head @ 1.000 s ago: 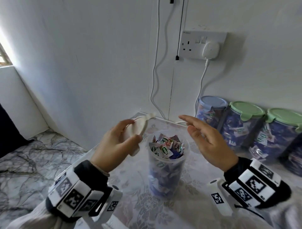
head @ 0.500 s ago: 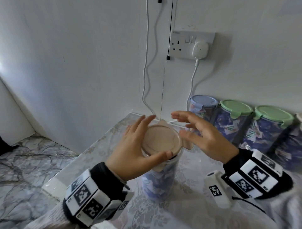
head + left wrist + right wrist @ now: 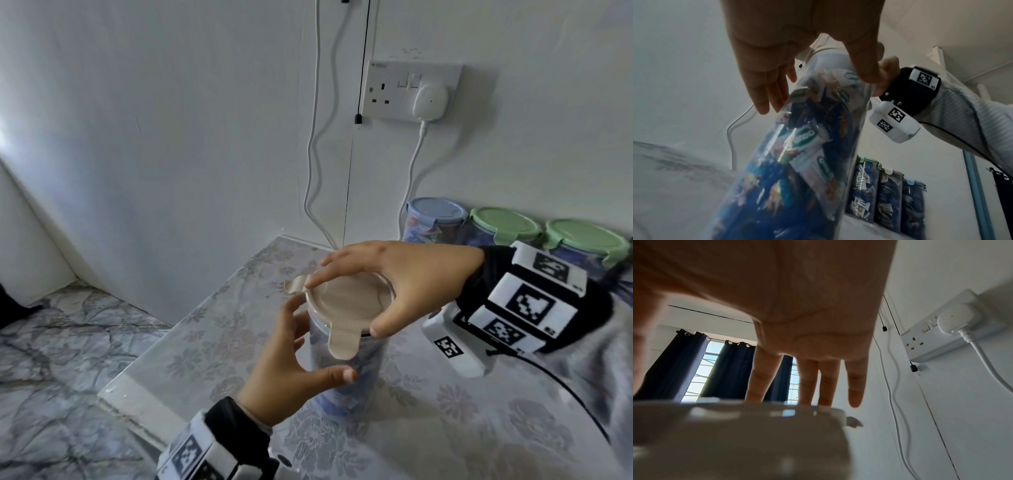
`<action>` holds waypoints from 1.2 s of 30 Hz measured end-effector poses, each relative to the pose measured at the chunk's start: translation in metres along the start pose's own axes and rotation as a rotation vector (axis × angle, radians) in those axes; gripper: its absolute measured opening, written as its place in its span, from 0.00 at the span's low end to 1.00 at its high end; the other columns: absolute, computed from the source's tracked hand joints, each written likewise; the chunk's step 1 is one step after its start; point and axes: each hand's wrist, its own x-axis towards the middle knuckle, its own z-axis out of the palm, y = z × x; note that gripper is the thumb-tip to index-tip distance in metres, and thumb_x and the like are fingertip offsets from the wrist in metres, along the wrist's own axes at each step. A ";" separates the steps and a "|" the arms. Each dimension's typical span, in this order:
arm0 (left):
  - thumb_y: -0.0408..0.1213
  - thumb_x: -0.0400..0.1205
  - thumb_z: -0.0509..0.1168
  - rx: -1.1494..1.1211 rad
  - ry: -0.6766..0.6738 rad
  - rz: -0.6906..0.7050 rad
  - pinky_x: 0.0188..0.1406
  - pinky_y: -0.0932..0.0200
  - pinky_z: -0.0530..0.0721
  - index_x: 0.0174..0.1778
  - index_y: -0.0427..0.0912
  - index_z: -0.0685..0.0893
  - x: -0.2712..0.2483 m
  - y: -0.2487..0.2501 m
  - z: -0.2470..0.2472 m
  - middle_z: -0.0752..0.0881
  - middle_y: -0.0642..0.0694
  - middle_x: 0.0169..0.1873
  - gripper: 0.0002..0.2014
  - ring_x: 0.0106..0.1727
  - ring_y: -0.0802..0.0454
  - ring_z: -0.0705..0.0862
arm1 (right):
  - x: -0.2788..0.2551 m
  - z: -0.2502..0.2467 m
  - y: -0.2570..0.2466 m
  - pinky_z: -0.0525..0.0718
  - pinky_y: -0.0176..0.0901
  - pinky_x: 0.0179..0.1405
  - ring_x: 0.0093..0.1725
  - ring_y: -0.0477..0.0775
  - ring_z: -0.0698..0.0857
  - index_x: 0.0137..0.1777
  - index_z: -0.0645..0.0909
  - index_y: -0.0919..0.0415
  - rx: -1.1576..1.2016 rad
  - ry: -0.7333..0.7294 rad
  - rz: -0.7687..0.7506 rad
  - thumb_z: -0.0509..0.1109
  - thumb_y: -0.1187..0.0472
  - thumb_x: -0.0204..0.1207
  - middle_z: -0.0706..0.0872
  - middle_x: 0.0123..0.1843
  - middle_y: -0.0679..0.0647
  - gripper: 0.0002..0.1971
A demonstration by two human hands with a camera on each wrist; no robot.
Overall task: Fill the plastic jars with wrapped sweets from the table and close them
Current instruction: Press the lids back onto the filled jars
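Observation:
A clear plastic jar (image 3: 371, 371) packed with wrapped sweets stands on the flowered table (image 3: 445, 411). A beige lid (image 3: 356, 311) with two flaps sits on its mouth. My left hand (image 3: 318, 342) grips the jar's side below the lid, thumb across the front and fingers on the far left. My right hand (image 3: 340, 306) lies over the lid from the right with straight fingers on its top and the thumb at the near rim. The left wrist view shows the jar (image 3: 797, 162) close up, full of blue and white wrappers. In the right wrist view my fingers (image 3: 812, 382) reach over the lid (image 3: 735, 434).
Closed, filled jars stand against the back wall at the right: one with a blue lid (image 3: 436, 210), two with green lids (image 3: 503, 226). A wall socket (image 3: 394, 90) with a plug and hanging cables is above them. The table's left edge (image 3: 144, 377) drops to a marble floor.
My left hand brought the lid onto the jar, then slid down to grip the jar's side. My right hand moved in over the lid and now rests on it.

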 end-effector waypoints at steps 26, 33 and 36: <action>0.53 0.57 0.77 -0.092 0.089 0.069 0.54 0.74 0.78 0.64 0.47 0.72 0.001 -0.001 0.006 0.82 0.72 0.54 0.40 0.55 0.72 0.82 | 0.001 0.023 -0.010 0.75 0.43 0.65 0.64 0.45 0.75 0.71 0.69 0.32 -0.100 0.271 0.214 0.76 0.33 0.61 0.76 0.62 0.45 0.37; 0.53 0.56 0.78 -0.097 0.080 0.030 0.56 0.68 0.80 0.68 0.47 0.70 0.000 -0.004 0.005 0.83 0.67 0.55 0.44 0.57 0.67 0.82 | 0.001 0.018 -0.014 0.71 0.39 0.62 0.65 0.45 0.74 0.72 0.66 0.31 -0.205 0.185 0.256 0.71 0.28 0.60 0.75 0.65 0.43 0.39; 0.49 0.56 0.81 -0.102 0.084 0.014 0.53 0.71 0.79 0.66 0.50 0.70 0.000 -0.004 0.005 0.84 0.67 0.53 0.43 0.56 0.67 0.83 | 0.003 0.015 -0.018 0.72 0.38 0.60 0.64 0.45 0.75 0.72 0.65 0.31 -0.254 0.170 0.273 0.70 0.27 0.59 0.76 0.64 0.43 0.39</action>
